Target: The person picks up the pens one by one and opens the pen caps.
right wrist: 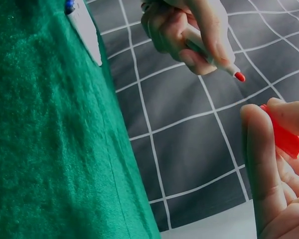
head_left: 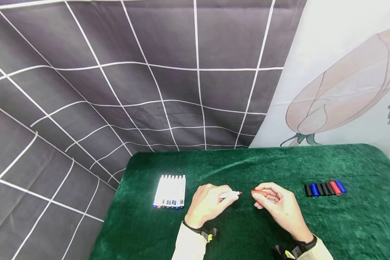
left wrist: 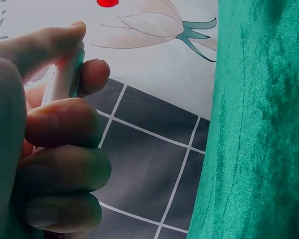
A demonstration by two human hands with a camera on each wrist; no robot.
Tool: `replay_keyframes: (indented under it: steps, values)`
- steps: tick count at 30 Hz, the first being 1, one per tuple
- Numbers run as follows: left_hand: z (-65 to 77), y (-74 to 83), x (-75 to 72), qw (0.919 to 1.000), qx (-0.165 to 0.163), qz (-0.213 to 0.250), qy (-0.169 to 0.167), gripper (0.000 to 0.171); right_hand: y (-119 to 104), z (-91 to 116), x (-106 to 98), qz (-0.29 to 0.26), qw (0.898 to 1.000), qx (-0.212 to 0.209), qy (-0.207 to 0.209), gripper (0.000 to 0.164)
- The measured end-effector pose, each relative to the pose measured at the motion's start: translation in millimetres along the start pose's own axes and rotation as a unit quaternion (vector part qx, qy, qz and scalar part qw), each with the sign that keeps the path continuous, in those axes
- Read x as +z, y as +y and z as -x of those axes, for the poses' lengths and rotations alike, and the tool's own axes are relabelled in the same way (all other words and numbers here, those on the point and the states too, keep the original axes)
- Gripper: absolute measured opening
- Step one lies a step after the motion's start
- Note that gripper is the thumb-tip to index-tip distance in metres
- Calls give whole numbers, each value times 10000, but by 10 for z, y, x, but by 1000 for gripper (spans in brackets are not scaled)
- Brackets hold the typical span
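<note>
The left hand (head_left: pixel 209 204) curls round a white marker (head_left: pixel 229 195), its bare red tip pointing right across the green table (head_left: pixel 247 162). Facing it, just apart, the right hand (head_left: pixel 277 204) pinches a red cap (head_left: pixel 259 193) between thumb and fingers, open end toward the tip. In the right wrist view the tip and the cap sit near each other, not yet touching, so this pen is not capped at this moment.

Over to the left lies a neat row of white markers (head_left: pixel 170 191), side by side, coloured tips bare and toward the person. Well off to the right sits a row of loose caps (head_left: pixel 325 188), black, blue and one red, packed together. Judging by that, the work looks barely begun: no capped pen shows anywhere, one pairing is in hand, and the whole row of pens and the row of caps are left to go.
</note>
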State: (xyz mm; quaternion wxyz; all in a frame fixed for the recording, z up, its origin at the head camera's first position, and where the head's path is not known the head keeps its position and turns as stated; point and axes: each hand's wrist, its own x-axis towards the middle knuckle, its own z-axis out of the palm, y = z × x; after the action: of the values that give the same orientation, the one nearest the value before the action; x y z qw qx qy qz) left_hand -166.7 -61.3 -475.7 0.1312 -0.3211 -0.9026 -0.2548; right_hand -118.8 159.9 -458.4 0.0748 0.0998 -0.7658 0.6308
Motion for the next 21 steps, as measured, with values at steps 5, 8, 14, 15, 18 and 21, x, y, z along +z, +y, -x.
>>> replay_keyframes:
  steps: [5, 8, 14, 15, 18, 21]
  values:
    - [-1, -7, 10, 10000, -48, 74, 23, 25, 154, -3, -30, -32, 9985, 525, 176, 24]
    - [4, -27, 16, 9999, -77, 56, 51, 25, 236, -5, -51, -17, 9977, 626, 252, 27]
    - [15, -92, -20, 9996, -110, 16, 245, 24, 283, -13, -74, -139, 9973, 620, 369, 31]
    - [17, -103, -28, 9996, -119, 10, 260, 25, 285, -14, -76, -147, 9974, 608, 369, 31]
    - [26, -135, -50, 9993, -213, 48, 296, 25, 284, -17, -88, -256, 9977, 527, 336, 30]
    - [41, -163, -70, 9989, -354, 57, 312, 25, 287, -22, -106, -390, 9982, 356, 285, 30]
